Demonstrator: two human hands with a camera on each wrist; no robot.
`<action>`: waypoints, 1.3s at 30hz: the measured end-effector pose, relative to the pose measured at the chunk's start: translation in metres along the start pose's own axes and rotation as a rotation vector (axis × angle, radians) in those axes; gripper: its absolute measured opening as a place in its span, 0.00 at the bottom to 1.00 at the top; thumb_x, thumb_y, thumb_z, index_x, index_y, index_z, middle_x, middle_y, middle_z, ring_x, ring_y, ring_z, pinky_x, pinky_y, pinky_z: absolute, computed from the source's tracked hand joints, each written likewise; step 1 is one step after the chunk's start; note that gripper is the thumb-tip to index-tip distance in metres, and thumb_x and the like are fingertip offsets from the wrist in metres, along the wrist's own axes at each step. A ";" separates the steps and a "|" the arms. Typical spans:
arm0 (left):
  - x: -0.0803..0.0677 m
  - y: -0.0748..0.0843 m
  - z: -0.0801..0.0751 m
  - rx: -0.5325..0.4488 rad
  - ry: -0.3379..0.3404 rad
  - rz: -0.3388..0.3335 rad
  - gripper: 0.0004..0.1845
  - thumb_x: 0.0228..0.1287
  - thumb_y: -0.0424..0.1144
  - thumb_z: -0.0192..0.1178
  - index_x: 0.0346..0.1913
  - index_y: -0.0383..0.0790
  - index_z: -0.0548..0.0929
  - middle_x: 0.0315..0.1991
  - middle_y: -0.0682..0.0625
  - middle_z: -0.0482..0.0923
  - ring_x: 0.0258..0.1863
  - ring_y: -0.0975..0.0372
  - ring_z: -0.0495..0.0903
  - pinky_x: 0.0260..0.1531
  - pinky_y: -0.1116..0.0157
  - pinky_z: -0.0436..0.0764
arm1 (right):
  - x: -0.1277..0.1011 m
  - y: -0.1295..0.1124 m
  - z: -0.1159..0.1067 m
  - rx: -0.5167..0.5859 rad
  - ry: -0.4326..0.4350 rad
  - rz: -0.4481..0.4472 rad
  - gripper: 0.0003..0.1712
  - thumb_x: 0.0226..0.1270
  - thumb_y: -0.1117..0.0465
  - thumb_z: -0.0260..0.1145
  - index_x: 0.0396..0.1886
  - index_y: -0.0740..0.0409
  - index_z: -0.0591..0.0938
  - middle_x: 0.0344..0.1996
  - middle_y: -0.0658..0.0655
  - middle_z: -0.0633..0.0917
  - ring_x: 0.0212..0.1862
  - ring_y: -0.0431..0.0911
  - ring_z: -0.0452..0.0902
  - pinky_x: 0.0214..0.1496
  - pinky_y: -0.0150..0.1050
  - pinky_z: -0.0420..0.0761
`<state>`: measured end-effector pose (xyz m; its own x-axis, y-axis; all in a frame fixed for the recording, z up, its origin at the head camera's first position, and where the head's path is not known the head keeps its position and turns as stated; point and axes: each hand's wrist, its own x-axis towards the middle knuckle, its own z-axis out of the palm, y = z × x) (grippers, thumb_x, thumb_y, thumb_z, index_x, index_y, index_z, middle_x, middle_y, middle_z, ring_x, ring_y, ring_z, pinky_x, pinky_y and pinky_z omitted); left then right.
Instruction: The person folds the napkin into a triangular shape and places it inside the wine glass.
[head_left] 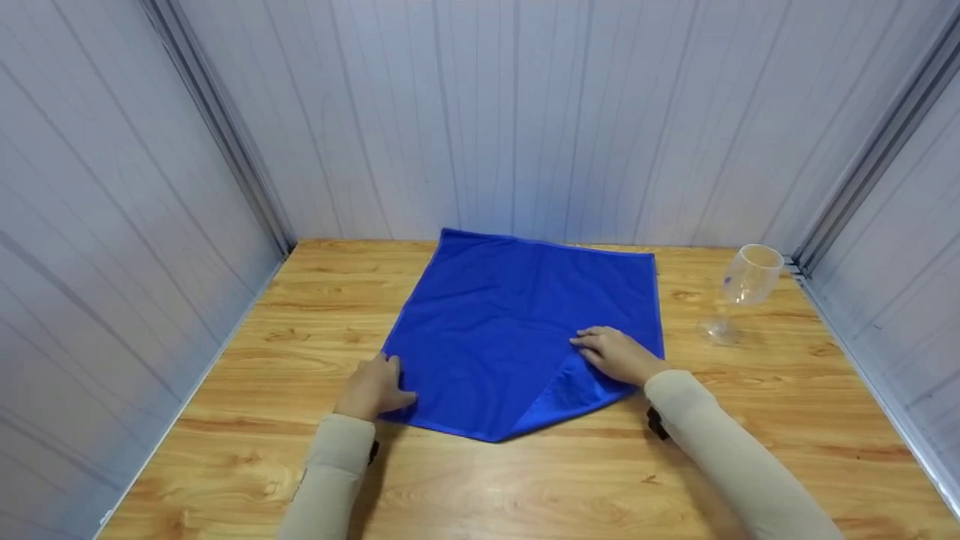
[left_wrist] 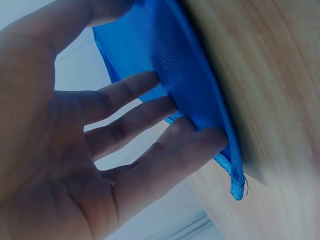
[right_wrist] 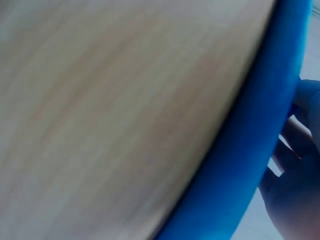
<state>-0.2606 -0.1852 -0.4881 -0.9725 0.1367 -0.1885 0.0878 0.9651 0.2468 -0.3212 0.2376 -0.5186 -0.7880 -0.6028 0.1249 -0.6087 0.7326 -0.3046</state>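
A blue cloth (head_left: 510, 322) lies spread on the middle of the wooden table (head_left: 480, 480), its far edge close to the back wall and its near-right corner folded inward, so that a fold line runs from under the right hand down to the near point of the cloth. The left hand (head_left: 371, 386) rests at the cloth's near-left corner; in the left wrist view its fingers (left_wrist: 150, 112) are nearly straight and spread, their tips touching the cloth's top face just inside the hemmed edge, grasping nothing. The right hand (head_left: 619, 354) lies palm down on the folded-over flap, fingers stretched toward the left and pressing the cloth flat against the table; the right wrist view shows only a blurred strip of blue with the fingers (right_wrist: 300, 145) beyond it, and no pinch can be made out. Both forearms wear pale beige sleeves (head_left: 720, 442). To the right of the cloth, well apart from the right hand, a clear stemmed glass (head_left: 742, 289) stands tilted near the far-right corner of the table. Pale panelled walls (head_left: 480, 112) enclose the table on three sides.
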 end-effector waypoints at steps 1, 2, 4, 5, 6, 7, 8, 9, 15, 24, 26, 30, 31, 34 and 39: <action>0.000 0.001 0.000 0.000 -0.001 -0.003 0.36 0.59 0.50 0.71 0.60 0.24 0.75 0.59 0.29 0.73 0.58 0.36 0.73 0.57 0.42 0.73 | 0.000 0.001 0.000 0.000 0.000 0.000 0.18 0.75 0.64 0.59 0.60 0.66 0.82 0.60 0.68 0.79 0.64 0.64 0.71 0.66 0.59 0.68; 0.000 0.001 -0.001 -0.002 -0.002 -0.005 0.37 0.59 0.50 0.71 0.61 0.24 0.74 0.59 0.28 0.72 0.59 0.36 0.72 0.58 0.42 0.73 | 0.001 0.001 0.000 0.000 0.003 -0.002 0.18 0.75 0.64 0.59 0.59 0.66 0.82 0.60 0.69 0.79 0.64 0.64 0.72 0.66 0.59 0.68; 0.000 0.003 -0.001 -0.007 -0.012 -0.007 0.39 0.60 0.49 0.71 0.63 0.22 0.72 0.61 0.26 0.70 0.60 0.35 0.71 0.59 0.42 0.71 | 0.001 0.002 0.000 -0.005 0.006 -0.002 0.18 0.75 0.65 0.58 0.59 0.66 0.82 0.59 0.69 0.79 0.64 0.64 0.72 0.66 0.59 0.68; 0.000 0.003 -0.002 -0.012 -0.019 -0.009 0.40 0.60 0.49 0.71 0.64 0.22 0.71 0.63 0.26 0.68 0.61 0.34 0.69 0.60 0.42 0.71 | 0.001 0.002 0.000 0.001 0.002 0.004 0.18 0.75 0.65 0.58 0.59 0.66 0.82 0.59 0.68 0.79 0.64 0.63 0.72 0.66 0.59 0.68; 0.000 0.004 -0.002 -0.014 -0.026 -0.010 0.41 0.61 0.49 0.70 0.65 0.21 0.70 0.64 0.25 0.67 0.62 0.34 0.68 0.61 0.42 0.70 | 0.001 0.002 0.000 0.005 -0.003 0.011 0.18 0.75 0.64 0.58 0.59 0.66 0.82 0.60 0.68 0.79 0.64 0.63 0.72 0.67 0.59 0.68; 0.000 0.004 -0.002 -0.017 -0.033 -0.013 0.41 0.61 0.49 0.70 0.66 0.21 0.69 0.64 0.24 0.66 0.63 0.33 0.67 0.61 0.41 0.69 | 0.001 0.002 0.000 0.011 -0.010 0.019 0.18 0.75 0.64 0.58 0.59 0.65 0.82 0.60 0.68 0.79 0.65 0.63 0.71 0.67 0.59 0.67; 0.000 0.005 -0.001 -0.020 -0.039 -0.016 0.42 0.61 0.50 0.70 0.66 0.21 0.68 0.65 0.23 0.65 0.63 0.33 0.66 0.62 0.41 0.69 | 0.000 0.001 0.000 0.013 -0.015 0.024 0.18 0.75 0.64 0.58 0.59 0.65 0.82 0.60 0.68 0.79 0.65 0.63 0.71 0.67 0.59 0.67; -0.001 0.005 -0.001 -0.021 -0.043 -0.020 0.42 0.62 0.50 0.70 0.67 0.21 0.68 0.65 0.23 0.64 0.64 0.32 0.66 0.62 0.41 0.69 | 0.000 0.000 -0.001 0.019 -0.021 0.033 0.18 0.75 0.64 0.58 0.59 0.65 0.82 0.60 0.68 0.79 0.65 0.63 0.71 0.67 0.59 0.67; 0.000 0.008 0.000 -0.013 -0.032 -0.046 0.44 0.61 0.51 0.70 0.68 0.21 0.66 0.65 0.22 0.63 0.63 0.33 0.66 0.61 0.41 0.70 | -0.002 -0.004 -0.005 0.030 -0.037 0.046 0.18 0.75 0.64 0.58 0.59 0.65 0.83 0.59 0.68 0.80 0.64 0.63 0.71 0.67 0.59 0.67; 0.004 0.013 0.004 0.021 0.016 -0.047 0.45 0.62 0.53 0.68 0.67 0.19 0.66 0.61 0.23 0.66 0.61 0.32 0.67 0.57 0.41 0.74 | -0.005 -0.011 -0.010 0.009 -0.067 0.037 0.16 0.74 0.62 0.61 0.55 0.65 0.85 0.51 0.66 0.83 0.57 0.60 0.78 0.61 0.56 0.74; 0.006 0.014 0.004 0.026 0.021 -0.049 0.45 0.62 0.54 0.68 0.66 0.19 0.66 0.60 0.23 0.66 0.60 0.32 0.67 0.56 0.40 0.74 | -0.006 -0.013 -0.011 0.003 -0.071 0.036 0.15 0.74 0.62 0.62 0.54 0.65 0.85 0.49 0.64 0.84 0.54 0.59 0.79 0.58 0.55 0.77; 0.009 0.014 0.004 0.040 0.031 -0.048 0.44 0.63 0.54 0.67 0.66 0.19 0.67 0.60 0.23 0.66 0.60 0.32 0.67 0.56 0.41 0.74 | -0.006 -0.016 -0.012 -0.004 -0.072 0.035 0.14 0.74 0.62 0.63 0.51 0.66 0.86 0.45 0.62 0.84 0.50 0.57 0.81 0.54 0.53 0.79; 0.009 0.014 0.004 0.042 0.030 -0.048 0.44 0.63 0.54 0.67 0.66 0.19 0.67 0.60 0.23 0.66 0.60 0.32 0.67 0.56 0.41 0.74 | -0.006 -0.016 -0.012 -0.008 -0.074 0.038 0.14 0.74 0.62 0.62 0.51 0.65 0.86 0.44 0.62 0.84 0.49 0.57 0.81 0.54 0.53 0.80; 0.011 0.014 0.004 0.049 0.026 -0.049 0.44 0.62 0.55 0.67 0.66 0.19 0.67 0.61 0.23 0.66 0.60 0.32 0.68 0.55 0.41 0.75 | -0.006 -0.018 -0.012 -0.018 -0.079 0.043 0.14 0.74 0.62 0.62 0.51 0.65 0.87 0.43 0.61 0.84 0.48 0.57 0.81 0.53 0.53 0.80; 0.014 0.012 0.005 0.055 0.027 -0.043 0.44 0.62 0.54 0.67 0.65 0.19 0.67 0.60 0.23 0.66 0.60 0.32 0.68 0.55 0.41 0.75 | -0.008 -0.022 -0.012 -0.036 -0.069 0.047 0.14 0.74 0.61 0.62 0.50 0.64 0.87 0.43 0.61 0.84 0.48 0.57 0.81 0.52 0.54 0.80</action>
<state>-0.2721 -0.1703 -0.4920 -0.9810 0.0897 -0.1720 0.0570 0.9808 0.1865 -0.3031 0.2302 -0.5019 -0.8084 -0.5869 0.0454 -0.5750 0.7708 -0.2743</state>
